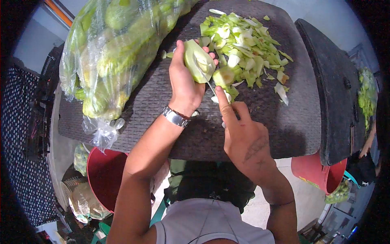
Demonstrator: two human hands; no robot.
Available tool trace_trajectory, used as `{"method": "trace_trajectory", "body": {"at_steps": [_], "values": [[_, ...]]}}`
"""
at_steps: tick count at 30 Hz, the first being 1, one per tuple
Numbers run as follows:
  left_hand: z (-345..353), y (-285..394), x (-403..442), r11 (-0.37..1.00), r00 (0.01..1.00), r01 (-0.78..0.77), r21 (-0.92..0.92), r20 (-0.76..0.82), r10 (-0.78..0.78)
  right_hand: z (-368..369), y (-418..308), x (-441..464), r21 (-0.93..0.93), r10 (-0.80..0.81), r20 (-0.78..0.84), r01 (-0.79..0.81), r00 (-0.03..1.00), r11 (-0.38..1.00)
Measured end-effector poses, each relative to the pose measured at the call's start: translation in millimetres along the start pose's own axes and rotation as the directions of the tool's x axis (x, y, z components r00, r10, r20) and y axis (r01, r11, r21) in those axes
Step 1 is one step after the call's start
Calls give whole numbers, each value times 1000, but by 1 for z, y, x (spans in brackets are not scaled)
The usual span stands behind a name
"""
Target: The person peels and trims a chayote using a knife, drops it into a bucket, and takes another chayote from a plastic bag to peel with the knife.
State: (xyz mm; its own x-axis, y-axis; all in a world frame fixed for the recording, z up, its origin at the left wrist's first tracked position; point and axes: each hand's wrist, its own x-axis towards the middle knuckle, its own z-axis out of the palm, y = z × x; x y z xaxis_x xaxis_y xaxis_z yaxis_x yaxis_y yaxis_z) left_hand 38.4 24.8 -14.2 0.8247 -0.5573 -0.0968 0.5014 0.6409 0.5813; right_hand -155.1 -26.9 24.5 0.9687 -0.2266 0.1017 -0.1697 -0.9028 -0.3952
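My left hand (187,77), wearing a metal watch, cradles a peeled pale green fruit (194,55) with its cut face up; I cannot tell its exact kind. A whitish core shows in the middle of that face. My right hand (243,134) grips a knife (211,88), index finger stretched along its back; the handle is hidden in the palm. The blade's tip end meets the fruit at the core. Just right of the fruit lies another peeled piece (223,76), against a heap of green and white peelings (243,42).
A clear plastic bag of green fruit (118,53) fills the left side of the dark woven tabletop (162,122). Below the edge stand a red bucket (106,171) at left and another red bucket (321,173) at right. A dark chair (331,89) stands close on the right.
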Motion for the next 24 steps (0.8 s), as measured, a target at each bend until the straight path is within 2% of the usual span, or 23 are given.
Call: {"method": "trace_trajectory", "body": {"at_steps": [5,9,13,16,18,21,24], "values": [[1,-3,-1,982,986,-162,91,-34,166,-2,-6,3,-5,-34,21,34,999,999],[1,-5,-4,954,961,-275,116,12,276,-5,-11,6,-40,-34,49,36,998,999],[-1,-9,-6,920,937,-337,199,-23,349,-10,-19,8,-84,-10,96,18,995,996],[3,-11,-11,881,911,-391,267,-22,411,-7,-22,9,14,34,110,-36,993,999],[6,-14,-15,855,898,-413,315,-20,440,0,-18,13,-11,39,89,-38,995,999],[10,-19,-21,861,898,-409,302,-34,438,-2,-16,20,5,40,85,-40,996,999],[1,-21,-17,787,870,-447,426,0,494,3,-18,22,9,65,86,-66,994,998]]}}
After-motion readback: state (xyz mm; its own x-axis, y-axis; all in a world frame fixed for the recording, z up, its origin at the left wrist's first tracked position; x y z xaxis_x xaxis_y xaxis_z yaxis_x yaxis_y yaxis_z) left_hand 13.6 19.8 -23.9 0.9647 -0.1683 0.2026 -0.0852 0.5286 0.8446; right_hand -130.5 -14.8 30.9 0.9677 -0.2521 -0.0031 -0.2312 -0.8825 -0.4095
